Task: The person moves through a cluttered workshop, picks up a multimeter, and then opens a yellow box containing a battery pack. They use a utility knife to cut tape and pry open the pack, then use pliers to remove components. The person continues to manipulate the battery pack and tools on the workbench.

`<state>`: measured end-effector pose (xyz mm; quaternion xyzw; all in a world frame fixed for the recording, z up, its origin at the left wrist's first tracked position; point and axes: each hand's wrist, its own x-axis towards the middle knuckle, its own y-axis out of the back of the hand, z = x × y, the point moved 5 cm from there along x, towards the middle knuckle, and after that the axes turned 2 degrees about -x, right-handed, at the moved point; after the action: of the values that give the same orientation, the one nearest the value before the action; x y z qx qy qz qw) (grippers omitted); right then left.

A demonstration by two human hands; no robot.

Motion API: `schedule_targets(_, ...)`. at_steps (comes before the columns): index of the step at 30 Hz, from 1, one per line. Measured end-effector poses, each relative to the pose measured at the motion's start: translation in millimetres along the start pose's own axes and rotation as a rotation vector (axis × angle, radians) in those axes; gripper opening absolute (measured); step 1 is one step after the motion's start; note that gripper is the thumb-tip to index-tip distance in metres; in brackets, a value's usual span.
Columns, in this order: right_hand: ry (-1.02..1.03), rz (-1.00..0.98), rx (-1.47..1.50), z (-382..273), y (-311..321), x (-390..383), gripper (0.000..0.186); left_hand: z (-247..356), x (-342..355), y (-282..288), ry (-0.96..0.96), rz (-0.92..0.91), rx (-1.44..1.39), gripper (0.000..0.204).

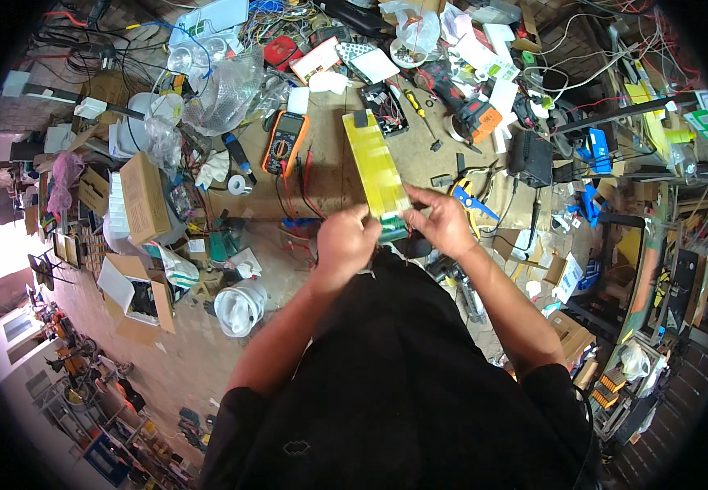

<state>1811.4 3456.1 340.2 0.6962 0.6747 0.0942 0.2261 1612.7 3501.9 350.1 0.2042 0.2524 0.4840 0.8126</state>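
Note:
A long, flat yellow pack [377, 167], with pale shiny bands across it and a dark patch at its far end, lies lengthwise over the workbench edge. My left hand [346, 242] is closed at its near left corner, thumb and fingers pressed together. On the near right corner, my right hand [442, 223] pinches the pack between thumb and fingers. A green piece [392, 229] shows just under the near end, partly hidden by my hands. Beyond the far end sits an opened black case [386, 108] with parts inside.
Left of the pack lie an orange multimeter [286, 140] with leads and a tape roll [239, 184]. To the right are blue-yellow pliers [474, 206], a yellow screwdriver [416, 104] and a cordless drill [472, 114]. A white bucket [239, 309] and an open carton [136, 296] stand on the floor.

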Motion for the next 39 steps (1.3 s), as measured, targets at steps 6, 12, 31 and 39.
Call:
schedule_targets(6, -0.011, -0.060, 0.190, -18.3, 13.4, 66.8, 0.051, 2.7, 66.2, 42.9, 0.073, -0.141, -0.131, 0.027)
schedule_targets(12, 0.071, 0.070, 0.130, -21.6, 17.2, 105.4, 0.051, 3.7, 99.0, 60.1, 0.152, -0.057, -0.320, 0.034)
schedule_targets(31, -0.022, 0.088, 0.053, -34.4, 23.0, 134.4, 0.041, -6.4, 106.8, 35.5, -0.018, 0.133, -0.320, 0.045)
schedule_targets(39, -0.074, 0.077, 0.019, -42.6, 23.3, 130.2, 0.042, 19.7, 79.6, 40.1, -0.115, 0.405, -0.021, 0.053)
